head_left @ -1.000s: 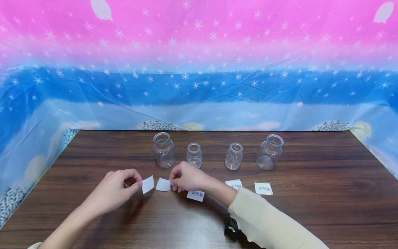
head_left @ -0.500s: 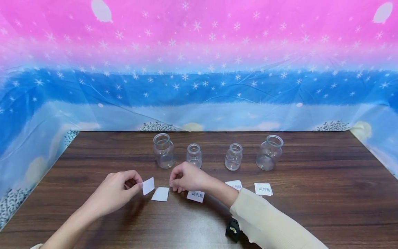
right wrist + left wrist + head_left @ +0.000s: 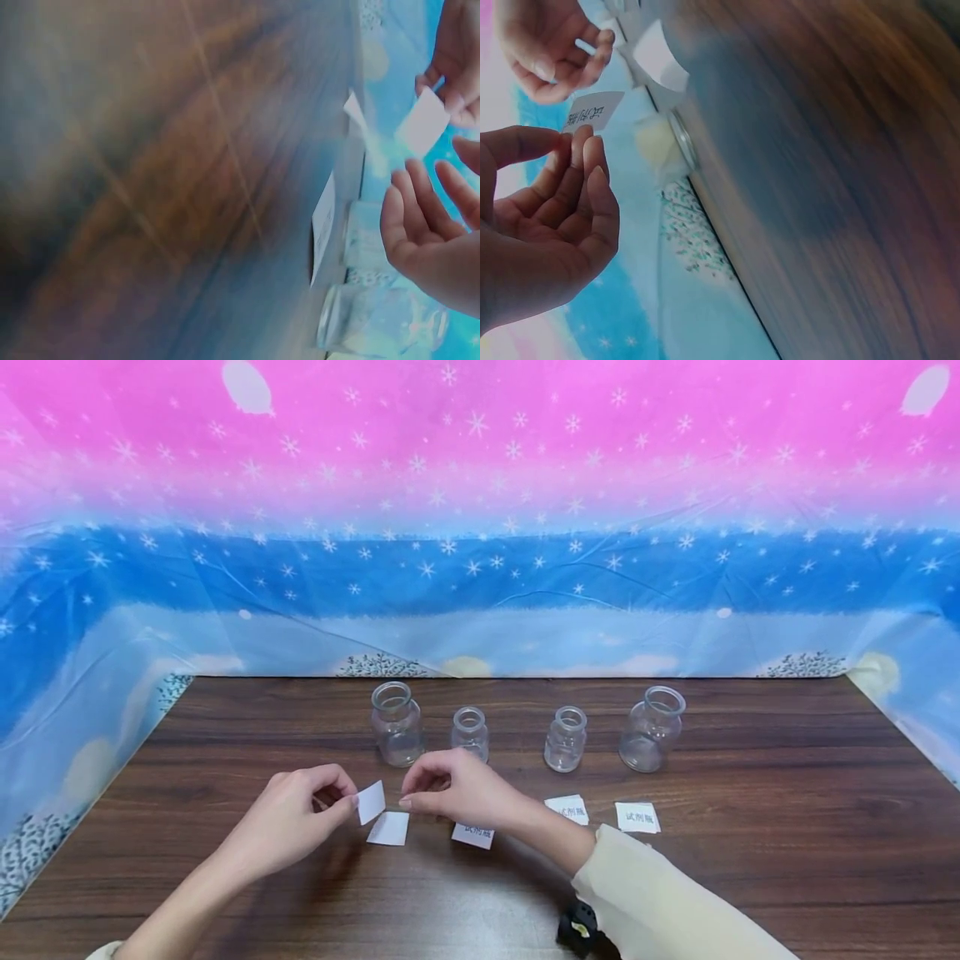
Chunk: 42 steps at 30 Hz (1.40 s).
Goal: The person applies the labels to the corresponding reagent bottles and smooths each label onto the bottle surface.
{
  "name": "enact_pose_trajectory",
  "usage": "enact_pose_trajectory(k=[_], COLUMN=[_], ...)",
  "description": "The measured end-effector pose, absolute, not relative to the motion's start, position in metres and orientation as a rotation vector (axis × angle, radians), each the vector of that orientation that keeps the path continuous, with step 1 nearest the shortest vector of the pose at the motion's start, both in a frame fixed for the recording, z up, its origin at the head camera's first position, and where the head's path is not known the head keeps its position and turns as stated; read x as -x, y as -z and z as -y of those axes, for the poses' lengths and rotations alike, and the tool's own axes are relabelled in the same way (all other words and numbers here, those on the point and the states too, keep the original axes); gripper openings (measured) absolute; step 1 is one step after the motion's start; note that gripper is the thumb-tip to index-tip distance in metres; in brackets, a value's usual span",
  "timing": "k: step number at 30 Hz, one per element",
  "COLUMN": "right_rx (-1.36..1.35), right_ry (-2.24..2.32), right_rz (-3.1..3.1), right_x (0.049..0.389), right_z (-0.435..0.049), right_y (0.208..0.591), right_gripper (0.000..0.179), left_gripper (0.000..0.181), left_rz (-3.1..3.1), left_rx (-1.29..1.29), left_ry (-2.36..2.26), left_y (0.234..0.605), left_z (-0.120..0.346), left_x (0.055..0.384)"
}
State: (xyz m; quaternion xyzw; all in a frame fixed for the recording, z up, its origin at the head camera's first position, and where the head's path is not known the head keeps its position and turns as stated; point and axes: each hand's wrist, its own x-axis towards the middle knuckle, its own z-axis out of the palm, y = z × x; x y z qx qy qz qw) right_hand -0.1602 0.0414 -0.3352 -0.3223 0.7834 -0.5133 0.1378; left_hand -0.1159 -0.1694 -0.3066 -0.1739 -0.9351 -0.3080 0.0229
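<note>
My left hand pinches a white paper label by its edge between thumb and fingertips. In the left wrist view, printed characters show on this label. Just to the right, my right hand hovers above the table; its thumb and fingers are apart with nothing between them, as the right wrist view confirms. A second label, slightly curled, lies on the table below the held one. Another printed label lies partly hidden beneath my right hand.
Two large glass jars and two small glass jars stand in a row at the back. Printed labels lie on the right. A black object is by the right sleeve.
My right hand has let go of one label, which dropped to the table nearer me. My left hand has shifted right with its label, and the right hand's fingers have spread.
</note>
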Motion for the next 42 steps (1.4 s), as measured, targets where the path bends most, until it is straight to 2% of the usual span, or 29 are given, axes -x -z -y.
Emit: enact_pose_trajectory(k=[13, 30, 42], right_rx=[0.972, 0.965, 0.849], right_ry=[1.537, 1.585, 1.619], right_rz=[-2.376, -2.303, -2.248], right_x=[0.140, 0.142, 0.147], right_z=[-0.040, -0.038, -0.044], right_y=[0.332, 0.331, 0.331], right_gripper=[0.009, 0.009, 0.007], left_gripper=[0.009, 0.009, 0.006], left_rz=[2.874, 2.868, 2.845], left_rx=[0.611, 0.647, 0.654], left_ry=[1.090, 1.177, 1.161], left_y=[0.302, 0.299, 0.302], left_z=[0.147, 0.141, 0.151], left_x=[0.114, 0.115, 0.120])
